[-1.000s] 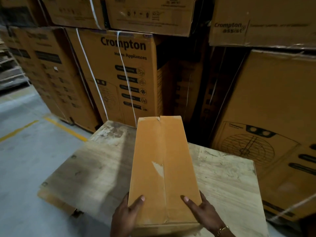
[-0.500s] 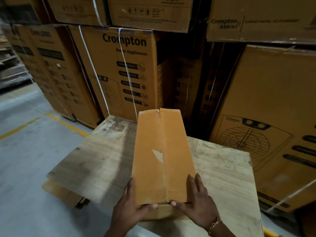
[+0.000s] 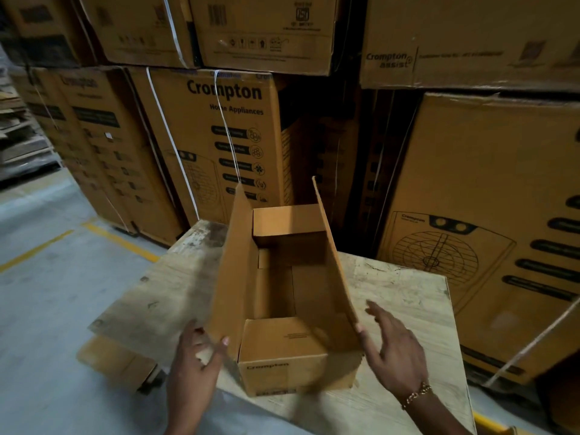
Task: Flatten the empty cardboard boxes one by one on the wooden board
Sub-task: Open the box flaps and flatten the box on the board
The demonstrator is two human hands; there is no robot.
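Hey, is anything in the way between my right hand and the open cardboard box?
Nothing visible does. The right hand is open just beside the raised right flap of the cardboard box, nothing between them. The left hand grips the left flap.

The box [image 3: 276, 365] pinched in the fingers of the left hand [image 3: 193, 365] is matt brown corrugated cardboard. Under the fingers the board [image 3: 398, 287] is pale, rough-grained wood, scuffed and stained. Behind the fingers of the right hand [image 3: 395, 346] sits a bracelet [image 3: 416, 394] of shiny gold-coloured metal.
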